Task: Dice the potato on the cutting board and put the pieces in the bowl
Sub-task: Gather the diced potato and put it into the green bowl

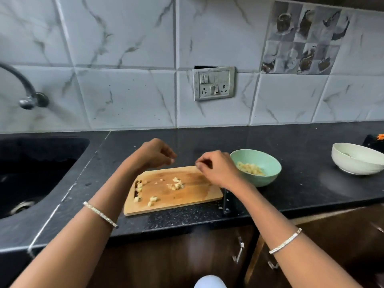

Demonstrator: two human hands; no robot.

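A black stone counter (291, 183) runs under a wall of white marbled tiles (124, 96), with a switch plate (214, 84) set into the wall above the work spot. Both hands hang over the far edge of a wooden board (187, 194), near each other but apart.

The left hand (153, 154) is loosely curled, fingertips pointing down and to the right, and nothing shows in it. The right hand (218, 169) has its fingers (200, 165) tucked in toward the palm. The frame is soft there, so I cannot tell whether they pinch a piece or hold nothing. Each wrist carries a thin bangle (100, 214).

Below and between the two hands, a small heap of potato pieces (176, 185) lies on the middle of the board. More pieces lie scattered under the left forearm, toward the board's left end and near edge. Just right of the right hand, almost touching its back, stands a green bowl (268, 165) with diced potato (250, 169) in its bottom. Under the right wrist, a knife (226, 202) with a dark handle lies on the counter along the board's right edge.

Well to the right of the right hand sits a white bowl (357, 161). Far left of the left hand, a dark sink (31, 173) is sunk into the counter, with a tap (27, 94) on the wall above it.
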